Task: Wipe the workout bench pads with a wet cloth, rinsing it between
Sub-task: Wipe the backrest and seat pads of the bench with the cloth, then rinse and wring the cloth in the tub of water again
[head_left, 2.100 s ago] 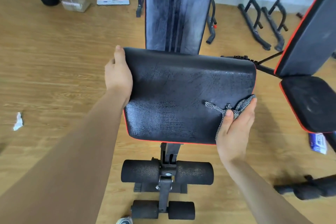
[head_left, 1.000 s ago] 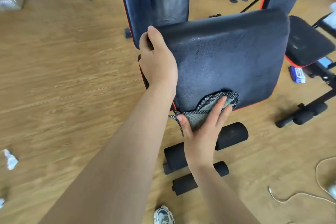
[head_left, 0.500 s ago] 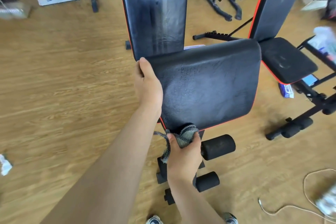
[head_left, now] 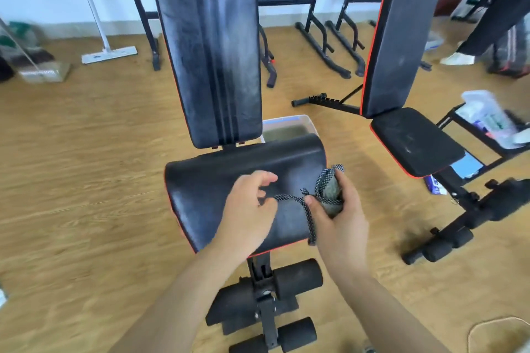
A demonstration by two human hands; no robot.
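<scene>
The black seat pad (head_left: 206, 180) of the workout bench lies in front of me, with its tall back pad (head_left: 209, 49) rising behind it. My right hand (head_left: 338, 215) grips a bunched grey cloth (head_left: 329, 195) with a black-and-white checked edge, held just above the seat pad's right side. A strip of the cloth's edge trails left toward my left hand (head_left: 249, 209), whose fingers are loosely curled over the pad; whether they hold the strip is unclear. A clear tub of murky water (head_left: 286, 126) stands on the floor behind the seat.
A second bench (head_left: 413, 137) stands to the right, with a rack of supplies (head_left: 487, 120) beyond it. Foam leg rollers (head_left: 298, 278) sit below the seat. Metal frames (head_left: 324, 43), a mop (head_left: 109, 54) and a dustpan (head_left: 43, 71) line the back wall. The floor is wood.
My left hand has let go of the seat pad's left edge and come toward the cloth. My right hand lifted the cloth from the pad's front edge and bunched it. The view tilted up.
</scene>
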